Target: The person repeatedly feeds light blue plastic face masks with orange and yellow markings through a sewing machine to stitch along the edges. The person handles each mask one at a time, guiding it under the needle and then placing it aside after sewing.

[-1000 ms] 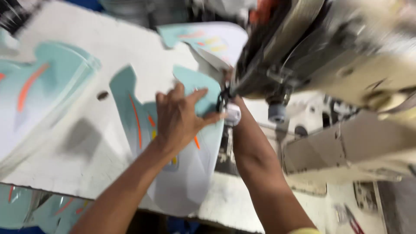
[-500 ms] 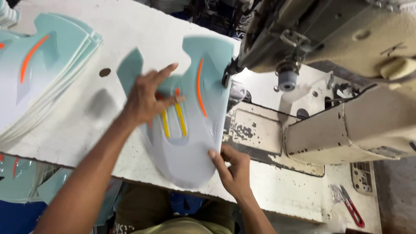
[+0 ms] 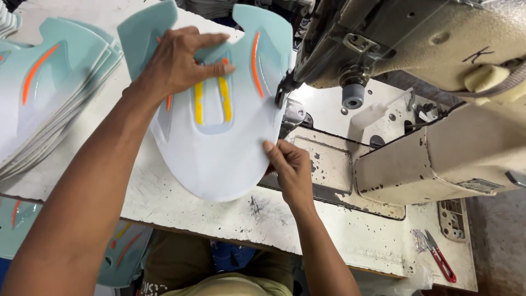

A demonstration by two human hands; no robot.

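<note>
Left hand (image 3: 181,63) lies spread flat, pinning the pale mint horseshoe-shaped shoe-upper panel with orange and yellow stripes (image 3: 219,148) to the worn white sewing table (image 3: 181,205); right hand (image 3: 287,167) pinches its edge beside the beige industrial sewing machine's (image 3: 416,41) presser foot (image 3: 285,93), likely lining up the seam.

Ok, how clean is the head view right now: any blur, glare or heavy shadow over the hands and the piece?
Head view: sharp, no motion blur on the left hand or right hand; even, soft light, with faint shadow beneath the pale blue shoe-upper panel with orange and yellow stripes; no glare on the beige sewing machine; straight edges bow slightly towards the frame corners.
</note>
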